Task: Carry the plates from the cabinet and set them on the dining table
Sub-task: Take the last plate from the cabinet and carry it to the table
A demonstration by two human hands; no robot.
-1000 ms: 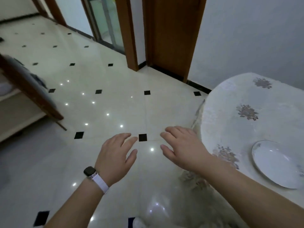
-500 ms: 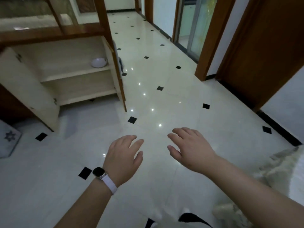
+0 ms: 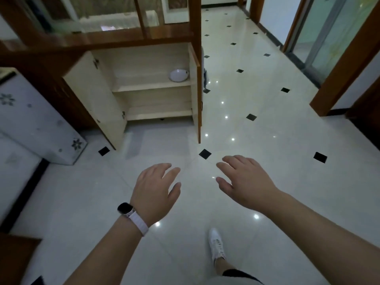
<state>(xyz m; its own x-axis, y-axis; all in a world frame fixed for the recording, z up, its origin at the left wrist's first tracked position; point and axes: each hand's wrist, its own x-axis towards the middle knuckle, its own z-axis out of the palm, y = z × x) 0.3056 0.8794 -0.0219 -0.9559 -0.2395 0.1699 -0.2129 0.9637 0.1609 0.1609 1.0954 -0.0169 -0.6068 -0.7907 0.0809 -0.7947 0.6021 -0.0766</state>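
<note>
A white plate (image 3: pixel 178 75) lies on the upper shelf of the low wooden cabinet (image 3: pixel 152 87), at the shelf's right end. Both cabinet doors stand wide open. My left hand (image 3: pixel 155 188), with a watch on a white strap, and my right hand (image 3: pixel 243 179) are held out in front of me above the tiled floor, well short of the cabinet. Their fingers are relaxed and spread, and neither holds anything. The dining table is out of view.
The open left door (image 3: pixel 96 99) and right door (image 3: pixel 197 95) jut out over the floor. A white patterned appliance (image 3: pixel 37 120) stands at the left. Wooden door frames (image 3: pixel 345 64) line the right. My white shoe (image 3: pixel 216 245) is on the glossy tiles below.
The view has swung left, away from the table with its plate, and the open cabinet now lies straight ahead and closer. Both hands stay empty and outstretched.
</note>
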